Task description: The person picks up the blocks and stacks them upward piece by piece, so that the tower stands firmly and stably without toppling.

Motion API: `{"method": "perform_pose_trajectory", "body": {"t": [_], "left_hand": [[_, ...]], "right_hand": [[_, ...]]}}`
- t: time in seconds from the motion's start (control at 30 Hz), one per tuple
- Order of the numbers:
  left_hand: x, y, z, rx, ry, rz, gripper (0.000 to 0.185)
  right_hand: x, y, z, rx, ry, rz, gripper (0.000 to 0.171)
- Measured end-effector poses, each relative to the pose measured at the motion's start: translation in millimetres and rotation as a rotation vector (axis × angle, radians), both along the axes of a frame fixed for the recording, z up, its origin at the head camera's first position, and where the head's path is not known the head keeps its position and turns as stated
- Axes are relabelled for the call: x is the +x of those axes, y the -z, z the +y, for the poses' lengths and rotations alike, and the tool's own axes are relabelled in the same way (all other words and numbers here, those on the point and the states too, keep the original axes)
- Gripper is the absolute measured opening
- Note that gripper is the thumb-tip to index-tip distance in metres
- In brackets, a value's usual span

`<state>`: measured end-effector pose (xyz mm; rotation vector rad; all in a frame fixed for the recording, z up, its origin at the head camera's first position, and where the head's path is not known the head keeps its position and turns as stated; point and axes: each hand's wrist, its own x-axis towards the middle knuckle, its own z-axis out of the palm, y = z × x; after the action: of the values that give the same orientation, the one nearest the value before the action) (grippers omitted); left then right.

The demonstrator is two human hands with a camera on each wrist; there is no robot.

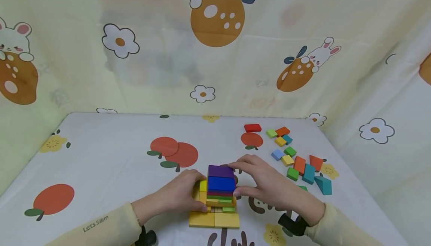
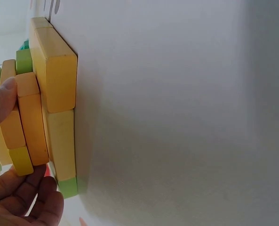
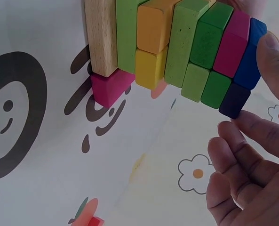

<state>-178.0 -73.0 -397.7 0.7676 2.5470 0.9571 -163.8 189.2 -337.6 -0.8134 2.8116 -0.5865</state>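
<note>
A layered stack of coloured wooden blocks stands in front of the person in the head view, on pale yellow base blocks (image 1: 202, 220). Its top layer is a blue block (image 1: 220, 183) beside a purple block (image 1: 220, 171). On the left side, the left hand (image 1: 176, 193) grips the lower layers. The left wrist view shows its thumb (image 2: 2, 104) by an orange block (image 2: 33, 125), fingers at the far end. From the right, the right hand (image 1: 260, 180) pinches the top layer, its thumb (image 3: 273, 59) on the blue block and its index finger at the purple block (image 3: 235, 100).
Loose blocks lie at the right of the table, among them a teal triangular block (image 1: 323, 185), an orange block (image 1: 299, 165) and a light blue block (image 1: 277, 154). A red block (image 1: 252, 128) lies farther back. A printed cloth (image 1: 161, 74) hangs behind the table.
</note>
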Motion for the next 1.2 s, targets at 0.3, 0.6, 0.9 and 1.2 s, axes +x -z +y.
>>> {"method": "perform_pose_trajectory", "body": {"t": [0.3, 0.6, 0.9, 1.2], "left_hand": [[-1.1, -0.7, 1.4, 0.002, 0.004, 0.001, 0.072], [0.3, -2.9, 0.1, -0.010, -0.009, 0.015, 0.070], [0.0, 0.3, -2.7, 0.003, -0.012, 0.018, 0.071], [0.0, 1.2, -0.7, 0.005, -0.004, 0.006, 0.071]], "right_hand": [[0.3, -0.6, 1.7, -0.009, 0.017, -0.016, 0.065], [-6.7, 3.4, 16.6, -0.072, 0.043, 0.005, 0.060], [-62.2, 27.1, 72.5, -0.081, 0.197, 0.060, 0.050], [-129.3, 45.2, 96.6, 0.088, 0.292, -0.001, 0.065]]}}
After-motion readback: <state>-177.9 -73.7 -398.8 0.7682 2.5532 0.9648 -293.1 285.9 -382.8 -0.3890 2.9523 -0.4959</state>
